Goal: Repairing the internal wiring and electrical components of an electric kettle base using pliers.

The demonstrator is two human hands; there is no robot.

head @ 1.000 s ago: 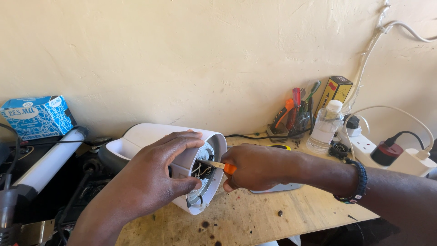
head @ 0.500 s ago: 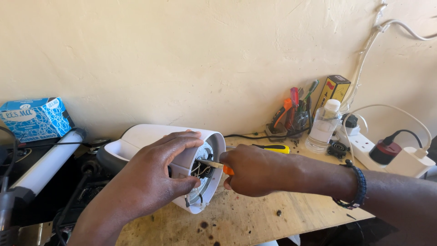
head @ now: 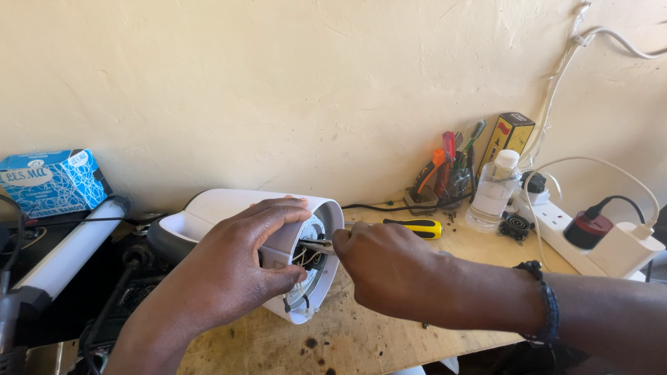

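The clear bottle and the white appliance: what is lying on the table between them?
In the head view, a yellow-and-black screwdriver lies between the clear bottle and the white appliance.

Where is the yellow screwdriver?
In the head view, the yellow screwdriver lies on the wooden bench, just behind the right hand, left of the clear bottle.

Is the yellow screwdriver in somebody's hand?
No, the yellow-handled screwdriver lies on the wooden bench behind the right hand.

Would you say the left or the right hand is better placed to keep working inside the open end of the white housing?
Probably the right hand: it holds a tool at the white housing opening, while the left hand steadies it.
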